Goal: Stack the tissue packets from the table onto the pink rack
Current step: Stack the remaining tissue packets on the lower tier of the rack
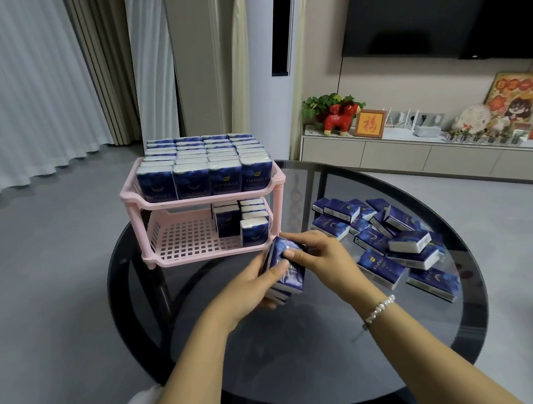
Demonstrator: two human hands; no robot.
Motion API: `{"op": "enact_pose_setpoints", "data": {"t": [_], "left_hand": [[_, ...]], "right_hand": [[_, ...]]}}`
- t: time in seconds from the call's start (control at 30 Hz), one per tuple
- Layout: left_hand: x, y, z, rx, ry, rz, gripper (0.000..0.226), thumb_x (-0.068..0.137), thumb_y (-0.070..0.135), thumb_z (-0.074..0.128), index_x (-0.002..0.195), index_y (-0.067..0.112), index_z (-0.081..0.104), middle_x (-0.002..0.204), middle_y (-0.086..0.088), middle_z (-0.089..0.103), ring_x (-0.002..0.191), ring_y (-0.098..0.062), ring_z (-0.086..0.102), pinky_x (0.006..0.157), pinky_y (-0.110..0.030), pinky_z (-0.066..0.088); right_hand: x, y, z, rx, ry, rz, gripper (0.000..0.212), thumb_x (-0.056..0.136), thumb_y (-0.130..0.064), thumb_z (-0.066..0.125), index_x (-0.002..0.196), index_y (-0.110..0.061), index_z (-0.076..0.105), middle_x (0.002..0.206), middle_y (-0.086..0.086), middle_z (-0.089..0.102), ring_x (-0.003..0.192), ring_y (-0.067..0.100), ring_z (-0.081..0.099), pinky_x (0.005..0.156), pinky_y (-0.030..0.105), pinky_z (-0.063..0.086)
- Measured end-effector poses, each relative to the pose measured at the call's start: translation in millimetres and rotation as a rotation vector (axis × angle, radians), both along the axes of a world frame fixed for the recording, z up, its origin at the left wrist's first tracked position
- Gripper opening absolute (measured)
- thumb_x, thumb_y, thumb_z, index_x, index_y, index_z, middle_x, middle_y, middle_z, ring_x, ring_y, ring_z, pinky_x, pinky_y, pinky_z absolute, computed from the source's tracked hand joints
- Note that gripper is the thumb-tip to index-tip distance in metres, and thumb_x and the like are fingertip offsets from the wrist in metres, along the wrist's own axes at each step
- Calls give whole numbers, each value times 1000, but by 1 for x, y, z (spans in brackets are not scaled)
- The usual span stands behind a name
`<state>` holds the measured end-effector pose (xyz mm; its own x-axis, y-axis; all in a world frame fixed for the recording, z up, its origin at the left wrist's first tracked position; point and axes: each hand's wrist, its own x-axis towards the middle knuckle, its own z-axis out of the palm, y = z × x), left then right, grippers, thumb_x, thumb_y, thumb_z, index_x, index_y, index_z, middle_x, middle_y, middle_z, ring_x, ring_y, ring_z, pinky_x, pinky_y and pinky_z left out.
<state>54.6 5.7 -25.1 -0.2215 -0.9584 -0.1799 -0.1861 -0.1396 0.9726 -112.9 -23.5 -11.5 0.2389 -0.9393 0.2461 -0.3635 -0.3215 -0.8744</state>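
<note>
A pink two-tier rack point(163, 206) stands on the round dark glass table point(303, 358). Its top tier is full of upright blue tissue packets point(193, 179). Several packets point(252, 225) stand at the right end of the lower tier. Just in front of the rack, my left hand point(249, 286) holds a small stack of blue packets point(288, 272) from below and the side. My right hand point(317, 255) grips the same stack from the right, thumb on top. A loose pile of packets point(389, 243) lies on the table to the right.
The left part of the rack's lower tier point(185, 237) is bare pink grid. Beyond the table stand a low cabinet point(414, 155) with ornaments, a wall television point(451, 8) and curtains point(27, 93). Grey floor surrounds the table.
</note>
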Motion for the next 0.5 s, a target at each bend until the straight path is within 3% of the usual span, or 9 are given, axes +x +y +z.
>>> {"op": "enact_pose_setpoints", "data": {"t": [0.07,0.13,0.2,0.27,0.33,0.4,0.5], "left_hand": [[-1,-2,-1,-9,-3,26,38,94,39,52,131,43,47,113,5,69,92,-15,66,71,-29,53],[0,-2,1,-8,38,54,46,88,41,54,133,41,47,119,5,67,101,-14,64,81,-30,52],[1,-4,-2,2,51,71,74,71,55,59,141,43,37,132,11,58,119,-11,56,106,-36,41],[3,-4,-2,1,-9,64,93,61,61,59,146,47,23,139,17,49,128,-8,46,115,-37,28],[4,-1,1,-11,-116,17,91,74,49,62,149,46,10,139,18,44,127,-6,42,113,-31,28],[5,2,2,-39,-255,-66,86,89,29,61,150,41,1,136,19,40,122,-1,37,101,-21,30],[5,5,3,-53,-434,-115,89,93,23,58,150,35,-10,147,10,35,124,-5,36,91,-15,27]], "right_hand": [[3,1,-1,66,-53,16,31,85,-27,65,115,-36,61,102,-7,61,97,9,61,89,26,51],[3,0,-1,273,-180,96,38,86,-35,60,123,-32,55,107,-8,66,100,8,64,94,28,50],[0,-5,-3,475,-322,200,46,83,-40,59,126,-22,55,114,3,67,106,19,64,98,37,48],[-3,-9,-4,498,-370,283,41,85,-33,60,123,-19,56,117,10,66,106,24,63,96,38,50],[-8,-13,-5,439,-314,292,46,85,-22,62,130,-23,50,125,7,61,113,22,60,98,38,48],[-12,-17,-7,386,-175,297,64,84,-12,66,139,-30,38,133,1,54,121,17,53,103,39,45],[-12,-17,-13,308,73,323,79,81,-10,70,143,-36,29,139,-4,47,125,11,48,104,38,44]]}}
